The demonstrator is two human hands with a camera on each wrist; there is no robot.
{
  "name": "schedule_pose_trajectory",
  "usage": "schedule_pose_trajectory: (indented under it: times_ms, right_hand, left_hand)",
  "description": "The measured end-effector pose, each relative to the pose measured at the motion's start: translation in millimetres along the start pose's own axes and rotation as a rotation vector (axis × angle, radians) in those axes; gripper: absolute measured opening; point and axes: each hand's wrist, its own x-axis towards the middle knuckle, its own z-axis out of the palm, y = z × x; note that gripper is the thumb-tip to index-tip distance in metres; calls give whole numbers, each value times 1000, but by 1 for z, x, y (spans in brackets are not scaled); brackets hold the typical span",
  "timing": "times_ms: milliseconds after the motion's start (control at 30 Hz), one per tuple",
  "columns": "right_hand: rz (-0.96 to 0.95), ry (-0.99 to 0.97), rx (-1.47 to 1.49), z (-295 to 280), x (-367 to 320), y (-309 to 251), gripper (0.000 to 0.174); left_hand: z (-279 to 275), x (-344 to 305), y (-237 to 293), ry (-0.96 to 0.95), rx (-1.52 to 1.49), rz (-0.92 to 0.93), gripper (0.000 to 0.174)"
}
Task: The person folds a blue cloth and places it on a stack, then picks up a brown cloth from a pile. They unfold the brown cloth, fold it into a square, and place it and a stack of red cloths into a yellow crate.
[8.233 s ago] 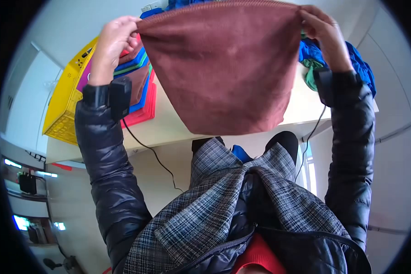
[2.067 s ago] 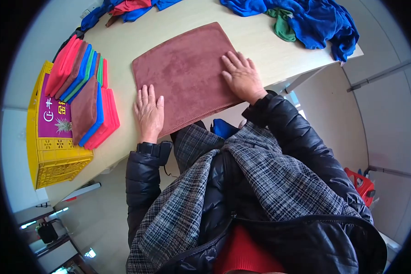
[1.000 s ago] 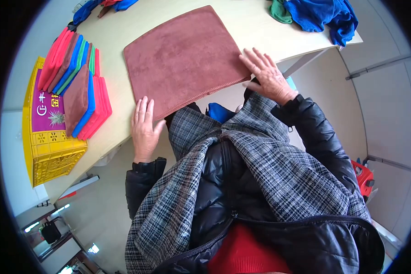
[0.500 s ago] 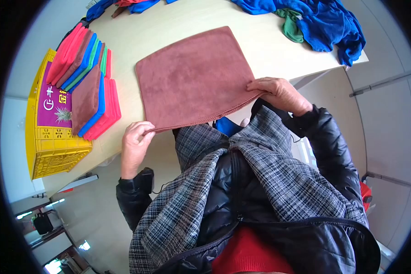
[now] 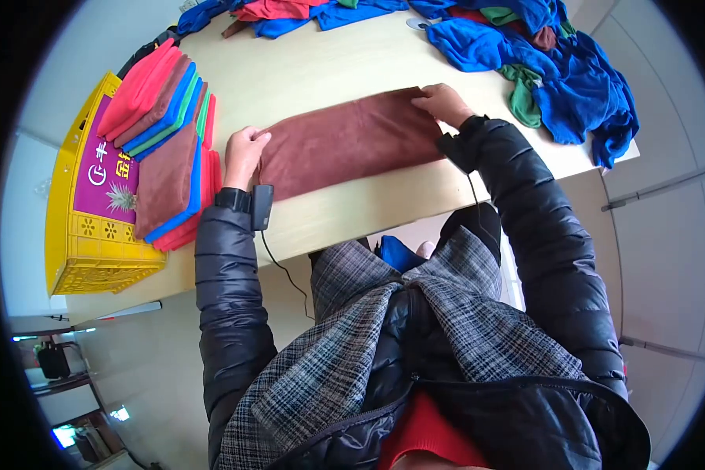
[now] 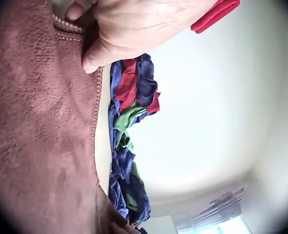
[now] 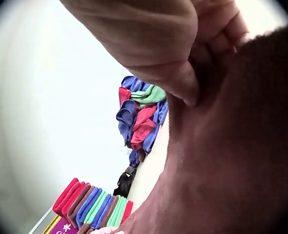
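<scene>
A brown towel (image 5: 345, 145) stretches as a wide, narrow band between my two hands, close over the table. My left hand (image 5: 244, 155) pinches its left far corner; in the left wrist view the thumb lies over the stitched hem of the towel (image 6: 41, 122). At the right far corner my right hand (image 5: 445, 104) grips the edge, and its thumb presses on the towel (image 7: 231, 161) in the right wrist view. Part of the right hand's fingers is hidden behind the cloth.
Folded towels in several colours (image 5: 164, 184) stand and lean at the left, against a yellow crate (image 5: 106, 270). Loose blue and green cloths (image 5: 576, 86) lie heaped at the right of the table (image 5: 321, 63). More crumpled cloths (image 5: 282, 12) lie along the back.
Both hands lay flat on the spread towel, then pinched its near corners. Now they have carried that edge up and away from the body, and the towel shows as a narrower band.
</scene>
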Motion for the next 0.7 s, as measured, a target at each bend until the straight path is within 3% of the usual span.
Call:
schedule_pose_trajectory:
  times_ms: [67,133,200,333,400,567,633,700]
  right_hand:
    - [4,23,-37,4,0,1,40]
    - [11,21,-29,4,-4,-2,41]
    - [186,20,110,-2,-13,-8,46]
    - [331,27,284,-12,-48,-17,55]
    - [267,82,208,4,-60,9,55]
    - [186,270,86,17,-118,-22,45]
    - [174,305,12,26,-128,-32,40]
    - [163,343,-62,30,-136,-38,35]
  left_hand:
    - [8,6,-13,-5,132,-58,24]
    - [14,8,-24,38,59,-26,26]
    - [17,3,-33,77,-15,7,29]
    - [14,-35,-16,175,23,-79,53]
    - [13,-63,-3,172,66,-109,65]
    - [22,-108,46,209,122,-220,61]
    - [29,-115,46,324,215,-86,57]
    - [30,-120,50,329,215,-98,54]
